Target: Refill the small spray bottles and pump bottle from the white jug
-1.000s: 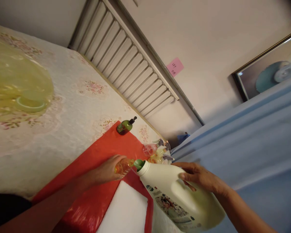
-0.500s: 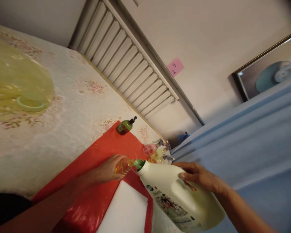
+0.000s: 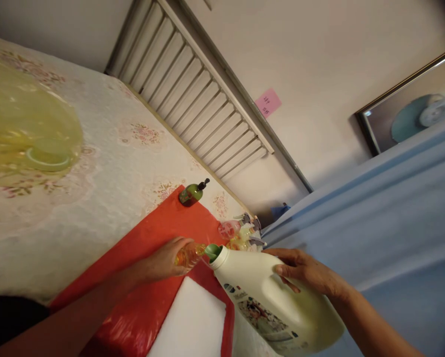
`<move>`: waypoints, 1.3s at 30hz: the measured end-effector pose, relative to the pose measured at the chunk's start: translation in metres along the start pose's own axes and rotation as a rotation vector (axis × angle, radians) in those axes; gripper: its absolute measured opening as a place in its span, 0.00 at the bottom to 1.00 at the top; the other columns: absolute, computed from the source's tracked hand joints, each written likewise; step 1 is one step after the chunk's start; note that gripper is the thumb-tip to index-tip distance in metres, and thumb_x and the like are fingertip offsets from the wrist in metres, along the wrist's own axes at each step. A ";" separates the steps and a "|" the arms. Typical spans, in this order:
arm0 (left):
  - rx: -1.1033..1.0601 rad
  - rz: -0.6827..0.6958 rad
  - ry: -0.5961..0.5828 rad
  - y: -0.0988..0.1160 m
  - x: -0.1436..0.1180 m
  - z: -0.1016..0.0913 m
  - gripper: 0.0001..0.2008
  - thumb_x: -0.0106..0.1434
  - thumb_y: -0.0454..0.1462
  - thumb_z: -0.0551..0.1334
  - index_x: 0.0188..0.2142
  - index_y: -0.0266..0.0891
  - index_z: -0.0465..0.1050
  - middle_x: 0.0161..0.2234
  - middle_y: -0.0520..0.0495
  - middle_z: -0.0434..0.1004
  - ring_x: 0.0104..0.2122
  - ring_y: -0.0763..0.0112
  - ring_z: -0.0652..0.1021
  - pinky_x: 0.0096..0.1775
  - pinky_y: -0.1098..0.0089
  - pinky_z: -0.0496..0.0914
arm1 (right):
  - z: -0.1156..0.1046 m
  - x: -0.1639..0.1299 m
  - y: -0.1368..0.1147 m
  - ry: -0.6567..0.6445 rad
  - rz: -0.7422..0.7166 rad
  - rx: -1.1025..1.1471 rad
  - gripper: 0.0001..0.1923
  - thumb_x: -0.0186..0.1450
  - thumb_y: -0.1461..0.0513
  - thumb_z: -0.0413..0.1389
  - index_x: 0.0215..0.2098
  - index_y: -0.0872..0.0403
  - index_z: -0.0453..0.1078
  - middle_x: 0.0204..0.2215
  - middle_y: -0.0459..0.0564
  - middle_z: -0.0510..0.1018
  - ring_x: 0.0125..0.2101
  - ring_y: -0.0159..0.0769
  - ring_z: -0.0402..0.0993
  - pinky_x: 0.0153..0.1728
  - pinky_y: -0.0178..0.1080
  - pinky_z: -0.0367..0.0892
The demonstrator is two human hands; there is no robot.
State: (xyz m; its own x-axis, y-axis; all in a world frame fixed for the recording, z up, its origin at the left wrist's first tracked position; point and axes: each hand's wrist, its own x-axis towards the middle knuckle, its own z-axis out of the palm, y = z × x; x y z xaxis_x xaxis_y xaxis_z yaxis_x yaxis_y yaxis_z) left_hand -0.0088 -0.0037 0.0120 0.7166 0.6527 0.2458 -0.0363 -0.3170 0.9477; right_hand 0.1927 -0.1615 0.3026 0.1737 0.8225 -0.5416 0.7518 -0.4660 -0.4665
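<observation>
My right hand grips the handle of a large cream-white jug with a green spout. The jug is tilted, and its spout meets the mouth of a small clear bottle of amber liquid. My left hand is wrapped around that small bottle and holds it over a red plastic sheet.
A green pump bottle stands at the red sheet's far corner. Several spray bottles cluster behind the jug. A white pad lies on the red sheet. A yellow translucent cover sits at left on the floral tablecloth. Blue cloth hangs at right.
</observation>
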 end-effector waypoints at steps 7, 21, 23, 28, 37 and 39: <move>0.015 -0.006 -0.007 -0.001 0.000 0.001 0.30 0.54 0.47 0.65 0.55 0.44 0.66 0.56 0.42 0.72 0.55 0.52 0.72 0.55 0.62 0.67 | 0.000 0.000 -0.001 0.000 -0.002 0.002 0.28 0.62 0.46 0.58 0.54 0.54 0.71 0.25 0.45 0.72 0.17 0.24 0.58 0.18 0.31 0.56; 0.024 -0.012 0.001 -0.003 0.001 0.004 0.30 0.53 0.45 0.66 0.55 0.44 0.66 0.56 0.43 0.71 0.55 0.52 0.72 0.55 0.60 0.67 | -0.001 0.000 0.001 -0.001 0.001 -0.005 0.28 0.62 0.46 0.58 0.55 0.52 0.71 0.26 0.45 0.73 0.17 0.24 0.58 0.19 0.31 0.55; 0.022 -0.017 0.010 -0.006 0.002 0.006 0.31 0.52 0.45 0.66 0.55 0.45 0.66 0.55 0.44 0.72 0.55 0.52 0.72 0.55 0.61 0.67 | -0.002 0.000 0.002 -0.004 0.003 -0.008 0.28 0.63 0.46 0.58 0.55 0.52 0.71 0.25 0.44 0.73 0.17 0.24 0.58 0.19 0.31 0.55; 0.010 -0.006 0.002 -0.003 0.002 0.005 0.30 0.53 0.45 0.66 0.55 0.42 0.65 0.55 0.42 0.72 0.54 0.52 0.73 0.54 0.60 0.68 | -0.002 0.000 0.001 -0.003 0.003 0.001 0.26 0.63 0.47 0.58 0.54 0.52 0.71 0.24 0.43 0.71 0.17 0.24 0.58 0.19 0.31 0.56; -0.011 -0.013 -0.031 -0.004 0.001 0.002 0.32 0.54 0.45 0.65 0.57 0.43 0.63 0.57 0.42 0.70 0.55 0.53 0.71 0.54 0.63 0.67 | -0.001 0.000 -0.003 -0.012 -0.004 0.016 0.26 0.63 0.47 0.58 0.53 0.53 0.72 0.23 0.43 0.69 0.18 0.25 0.58 0.18 0.30 0.55; -0.009 -0.011 -0.030 -0.005 0.001 0.003 0.32 0.53 0.45 0.65 0.57 0.42 0.63 0.57 0.42 0.70 0.55 0.52 0.71 0.55 0.61 0.67 | -0.002 0.000 -0.002 -0.010 -0.004 0.017 0.26 0.63 0.47 0.58 0.54 0.53 0.72 0.23 0.43 0.70 0.18 0.25 0.58 0.19 0.30 0.55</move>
State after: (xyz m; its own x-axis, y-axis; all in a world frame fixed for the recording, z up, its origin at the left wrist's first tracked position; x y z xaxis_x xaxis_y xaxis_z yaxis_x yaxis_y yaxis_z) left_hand -0.0055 -0.0034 0.0064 0.7373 0.6354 0.2295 -0.0345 -0.3039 0.9521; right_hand 0.1922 -0.1601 0.3052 0.1640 0.8211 -0.5467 0.7417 -0.4681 -0.4804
